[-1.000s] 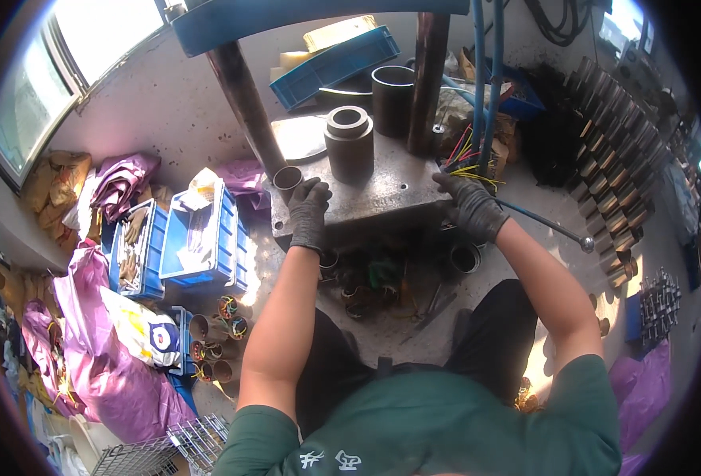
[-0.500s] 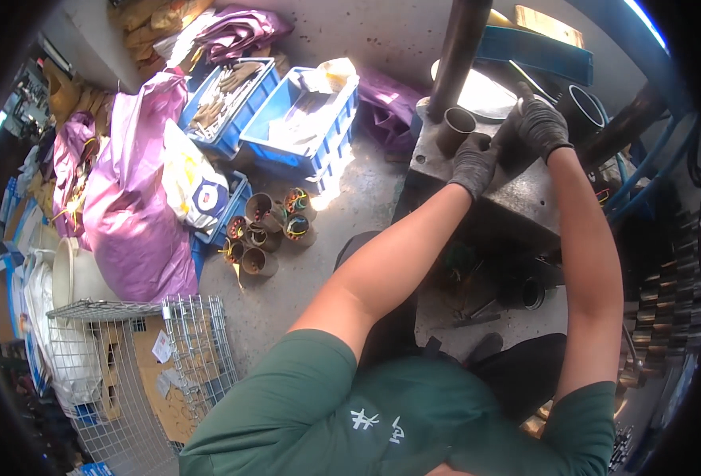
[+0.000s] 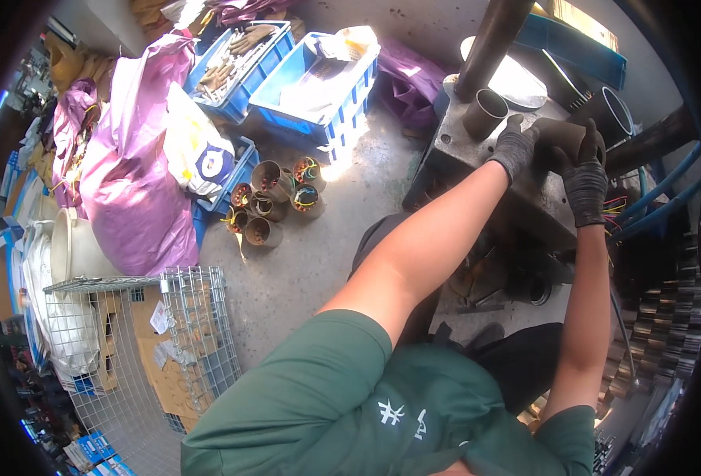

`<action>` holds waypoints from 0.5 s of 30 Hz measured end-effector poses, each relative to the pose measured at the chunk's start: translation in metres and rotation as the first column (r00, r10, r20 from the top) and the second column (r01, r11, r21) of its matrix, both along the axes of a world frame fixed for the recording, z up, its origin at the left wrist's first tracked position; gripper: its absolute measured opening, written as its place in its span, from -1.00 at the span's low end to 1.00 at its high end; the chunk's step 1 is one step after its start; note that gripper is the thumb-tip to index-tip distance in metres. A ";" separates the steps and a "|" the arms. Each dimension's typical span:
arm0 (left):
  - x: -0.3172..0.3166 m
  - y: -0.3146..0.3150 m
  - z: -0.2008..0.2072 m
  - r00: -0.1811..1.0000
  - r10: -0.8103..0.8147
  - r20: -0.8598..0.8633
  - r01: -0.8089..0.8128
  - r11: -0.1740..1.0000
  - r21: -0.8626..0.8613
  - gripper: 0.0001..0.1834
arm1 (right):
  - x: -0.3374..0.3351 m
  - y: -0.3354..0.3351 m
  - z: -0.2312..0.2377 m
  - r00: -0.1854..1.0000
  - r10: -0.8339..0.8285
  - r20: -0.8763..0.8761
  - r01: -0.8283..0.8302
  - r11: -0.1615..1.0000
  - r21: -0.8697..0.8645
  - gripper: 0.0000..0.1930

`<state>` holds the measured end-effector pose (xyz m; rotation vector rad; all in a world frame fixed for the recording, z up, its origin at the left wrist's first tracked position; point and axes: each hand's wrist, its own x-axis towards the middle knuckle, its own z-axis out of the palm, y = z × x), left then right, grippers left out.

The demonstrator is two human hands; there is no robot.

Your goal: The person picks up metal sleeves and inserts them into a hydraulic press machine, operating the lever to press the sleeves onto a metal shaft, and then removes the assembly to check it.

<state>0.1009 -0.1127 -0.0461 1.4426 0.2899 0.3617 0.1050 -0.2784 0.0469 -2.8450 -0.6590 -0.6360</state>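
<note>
The left hand [image 3: 516, 151] and right hand [image 3: 583, 184], fingers partly spread, flank a dark cylinder [image 3: 559, 133] above the plate [image 3: 458, 129]; whether they grip it, I cannot tell. A tube [image 3: 484, 116] stands on the plate's left part; a blue crate [image 3: 291, 120] sits left of the plate.

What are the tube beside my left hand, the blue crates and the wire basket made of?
The tube looks like metal, perhaps steel: dull, brownish wall. The crates seem moulded plastic: smooth, ribbed sides. The basket is probably metal: thin grey wires, slightly shiny.
</note>
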 end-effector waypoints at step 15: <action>-0.024 -0.019 0.018 0.966 -0.247 0.076 0.257 0.950 -0.179 -0.64 | -0.036 -0.119 -0.055 0.856 0.464 -0.228 0.021 0.410 0.912 -0.12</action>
